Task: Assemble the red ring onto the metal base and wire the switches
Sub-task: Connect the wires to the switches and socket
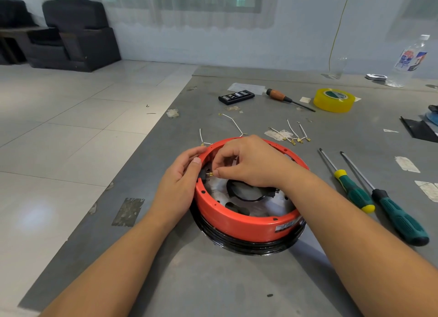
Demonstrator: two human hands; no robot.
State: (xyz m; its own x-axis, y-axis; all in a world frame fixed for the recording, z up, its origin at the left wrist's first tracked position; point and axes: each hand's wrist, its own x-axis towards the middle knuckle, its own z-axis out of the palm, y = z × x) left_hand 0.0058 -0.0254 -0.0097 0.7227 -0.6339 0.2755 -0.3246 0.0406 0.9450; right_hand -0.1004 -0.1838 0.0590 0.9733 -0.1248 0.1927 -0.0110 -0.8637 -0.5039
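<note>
A red ring (239,219) sits on a black-rimmed metal base (251,245) in the middle of the grey table. My left hand (180,181) grips the ring's left wall, thumb on its rim. My right hand (248,160) reaches inside the ring and pinches a brass wire terminal (210,174) at a black switch (204,173) on the inner left wall. White wires (233,122) trail out behind the ring. Several loose white wires with brass ends (294,134) lie to the back right.
Two green-handled screwdrivers (379,198) lie right of the ring. Further back are a yellow tape roll (334,100), a wooden-handled screwdriver (284,98), a black bit case (236,96) and a plastic bottle (408,60). The table's left edge (132,165) drops to a tiled floor.
</note>
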